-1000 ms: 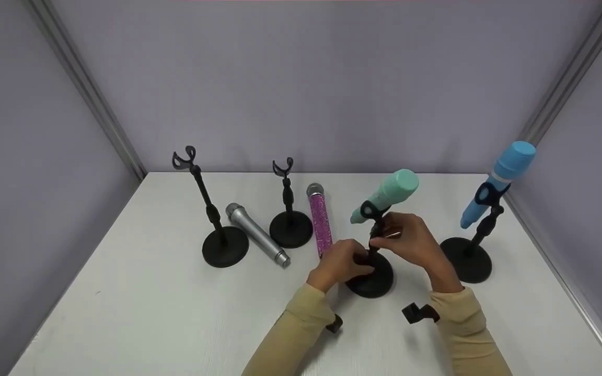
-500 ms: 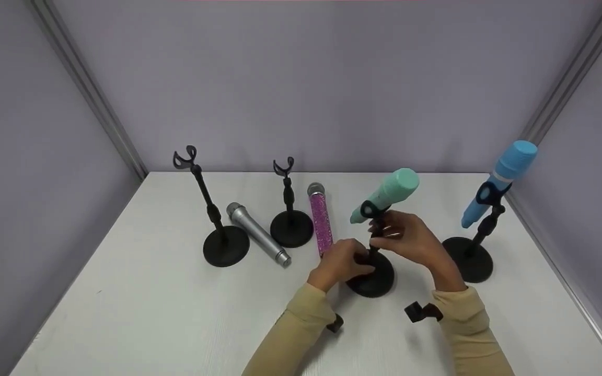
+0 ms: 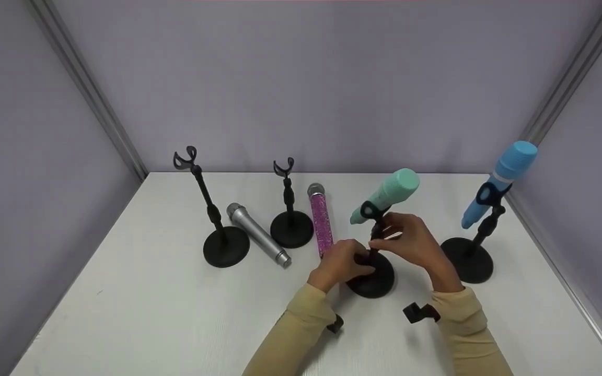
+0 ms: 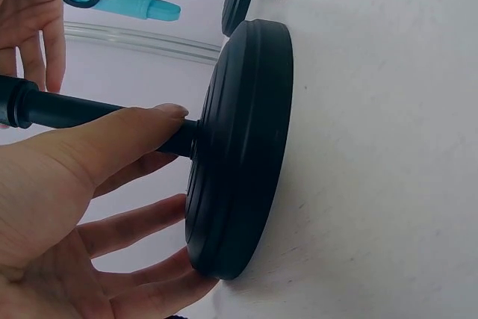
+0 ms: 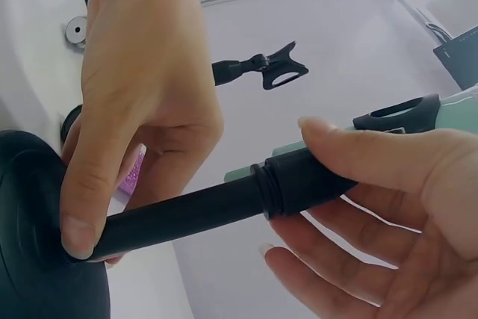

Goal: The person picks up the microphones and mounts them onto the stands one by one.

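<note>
A black microphone stand [image 3: 382, 282] stands on the table with a mint-green microphone [image 3: 392, 189] tilted in its clip. My left hand [image 3: 340, 265] pinches the bottom of its pole; in the left wrist view the thumb lies along the pole and other fingertips touch the round base [image 4: 243, 155]. Higher up, my right hand [image 3: 409, 239] grips the thicker collar [image 5: 299, 183] of the pole, thumb on one side and fingers on the other. Just left of my left hand lies a pink glittery microphone [image 3: 321, 219], its lower end hidden behind that hand.
On the right stands another stand [image 3: 468, 261] carrying a blue microphone [image 3: 507, 169]. Two stands with bare clips, a taller one [image 3: 226, 246] and a shorter one [image 3: 291, 230], are at the left. Between them lies a silver microphone [image 3: 259, 235]. Walls enclose the white table [image 3: 149, 313].
Both hands keep their places on the stand. The right hand's fingers shift slightly around the collar; the microphones and other stands stay where they were.
</note>
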`<action>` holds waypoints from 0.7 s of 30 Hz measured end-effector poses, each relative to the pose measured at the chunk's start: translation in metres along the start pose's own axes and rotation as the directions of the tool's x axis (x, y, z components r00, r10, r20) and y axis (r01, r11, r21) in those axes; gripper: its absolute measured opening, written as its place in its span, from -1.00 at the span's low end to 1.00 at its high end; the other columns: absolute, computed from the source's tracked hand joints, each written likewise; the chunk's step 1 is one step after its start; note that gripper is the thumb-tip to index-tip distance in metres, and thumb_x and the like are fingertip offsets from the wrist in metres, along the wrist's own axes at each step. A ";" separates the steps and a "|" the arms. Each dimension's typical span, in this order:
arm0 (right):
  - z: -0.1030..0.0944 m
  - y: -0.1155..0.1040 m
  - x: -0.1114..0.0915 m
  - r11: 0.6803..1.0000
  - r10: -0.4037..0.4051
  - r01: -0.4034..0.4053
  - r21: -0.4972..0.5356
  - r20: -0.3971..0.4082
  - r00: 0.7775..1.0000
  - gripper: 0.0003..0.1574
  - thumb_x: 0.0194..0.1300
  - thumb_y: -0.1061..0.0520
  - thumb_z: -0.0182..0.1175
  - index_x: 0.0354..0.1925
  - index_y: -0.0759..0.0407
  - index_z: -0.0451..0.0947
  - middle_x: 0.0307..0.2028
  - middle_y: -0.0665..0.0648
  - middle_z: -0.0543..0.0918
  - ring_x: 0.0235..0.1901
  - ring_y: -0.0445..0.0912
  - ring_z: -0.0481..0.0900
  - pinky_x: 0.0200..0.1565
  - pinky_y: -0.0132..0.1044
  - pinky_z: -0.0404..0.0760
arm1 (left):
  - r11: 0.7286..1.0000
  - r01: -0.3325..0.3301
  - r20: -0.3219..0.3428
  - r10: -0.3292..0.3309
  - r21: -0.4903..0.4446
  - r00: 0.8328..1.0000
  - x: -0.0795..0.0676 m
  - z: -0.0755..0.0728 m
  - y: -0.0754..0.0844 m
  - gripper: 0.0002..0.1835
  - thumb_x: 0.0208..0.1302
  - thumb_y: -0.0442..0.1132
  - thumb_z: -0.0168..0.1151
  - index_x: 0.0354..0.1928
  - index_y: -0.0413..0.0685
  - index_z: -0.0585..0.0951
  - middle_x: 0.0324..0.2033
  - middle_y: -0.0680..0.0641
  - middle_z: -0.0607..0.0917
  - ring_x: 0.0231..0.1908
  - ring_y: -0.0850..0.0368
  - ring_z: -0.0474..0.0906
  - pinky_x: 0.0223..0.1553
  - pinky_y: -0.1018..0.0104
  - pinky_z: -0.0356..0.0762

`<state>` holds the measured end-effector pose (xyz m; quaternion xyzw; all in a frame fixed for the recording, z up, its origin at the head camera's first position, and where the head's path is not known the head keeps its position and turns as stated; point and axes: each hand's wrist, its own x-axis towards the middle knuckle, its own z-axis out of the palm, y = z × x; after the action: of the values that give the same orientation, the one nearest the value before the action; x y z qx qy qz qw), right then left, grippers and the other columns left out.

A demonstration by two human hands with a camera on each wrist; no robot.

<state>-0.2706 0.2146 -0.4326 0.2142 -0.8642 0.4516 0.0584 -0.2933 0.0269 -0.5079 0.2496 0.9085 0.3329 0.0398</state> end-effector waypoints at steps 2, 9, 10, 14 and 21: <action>-0.001 0.001 0.000 1.000 0.003 -0.003 0.014 0.030 1.000 -0.70 0.19 0.20 0.51 -0.14 0.31 0.69 -0.22 0.23 0.78 -0.16 0.10 0.79 -0.04 -0.11 0.74 | 1.000 -0.002 -0.001 0.002 0.002 1.000 0.000 0.000 0.000 -0.66 0.17 -0.10 0.56 -0.05 -0.09 0.81 -0.14 -0.02 0.84 -0.05 0.14 0.73 0.02 0.32 0.66; -0.004 0.000 0.001 0.999 0.012 -0.018 0.048 0.114 0.993 -0.74 0.28 0.30 0.39 -0.05 0.32 0.67 -0.09 0.28 0.78 -0.03 0.18 0.75 0.06 -0.32 0.67 | 1.000 0.009 0.011 -0.009 -0.008 1.000 0.000 -0.001 0.001 -0.67 0.19 -0.10 0.55 -0.05 -0.08 0.80 -0.15 -0.01 0.84 -0.08 0.18 0.72 0.01 0.35 0.66; -0.004 0.000 0.001 0.999 0.014 -0.020 0.048 0.122 0.992 -0.74 0.29 0.31 0.38 -0.04 0.32 0.67 -0.07 0.28 0.77 -0.01 0.18 0.74 0.09 -0.26 0.68 | 1.000 0.009 0.010 -0.009 -0.007 1.000 0.000 -0.002 0.001 -0.68 0.19 -0.10 0.55 -0.06 -0.08 0.81 -0.15 -0.01 0.84 -0.09 0.19 0.72 0.00 0.35 0.66; -0.005 0.001 0.001 0.998 0.017 -0.027 0.061 0.150 0.989 -0.73 0.32 0.32 0.34 -0.01 0.31 0.68 -0.04 0.31 0.77 0.01 0.18 0.73 0.14 0.04 0.68 | 1.000 -0.003 0.008 0.003 -0.007 1.000 0.001 -0.001 0.000 -0.70 0.18 -0.11 0.56 -0.08 -0.08 0.81 -0.18 0.00 0.84 -0.12 0.21 0.71 -0.02 0.37 0.66; -0.005 0.001 -0.001 0.996 0.005 -0.017 0.086 0.133 0.991 -0.61 0.27 0.27 0.42 0.04 0.38 0.63 -0.02 0.35 0.74 0.00 0.20 0.74 0.11 0.05 0.69 | 1.000 -0.008 0.002 0.008 -0.005 1.000 0.000 0.001 -0.001 -0.69 0.17 -0.12 0.56 -0.09 -0.10 0.81 -0.17 -0.02 0.84 -0.11 0.19 0.72 0.00 0.35 0.66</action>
<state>-0.2708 0.2190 -0.4305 0.2414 -0.8468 0.4739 -0.0111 -0.2940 0.0268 -0.5092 0.2536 0.9065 0.3354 0.0398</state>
